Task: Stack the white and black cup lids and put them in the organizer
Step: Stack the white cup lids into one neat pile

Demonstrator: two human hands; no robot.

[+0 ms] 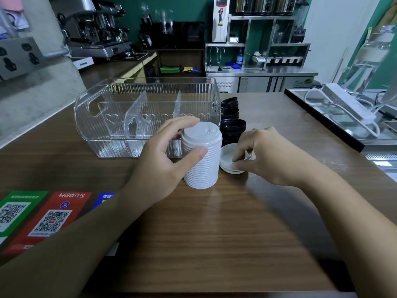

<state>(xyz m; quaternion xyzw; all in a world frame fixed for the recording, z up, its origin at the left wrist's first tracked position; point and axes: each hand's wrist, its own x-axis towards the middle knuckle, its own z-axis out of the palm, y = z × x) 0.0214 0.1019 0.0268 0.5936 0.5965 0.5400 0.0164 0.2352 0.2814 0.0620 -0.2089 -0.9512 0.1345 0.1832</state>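
Two hands (163,151) grip white lids (202,155), organizer (120,117) behind

You have one view only, from the camera on your head. It looks forward and down over the wooden counter (214,222), close enough that both forearms enter from the bottom corners and fill the lower frame. The clear organizer (146,117) sits just above centre, side-on to you, within arm's reach. Beyond the organizer the wide lens takes in the back wall: an espresso machine (98,31) up and to its left, steel shelving (262,39) up and to its right. Edges bend with the wide angle. No second view overlaps this one.
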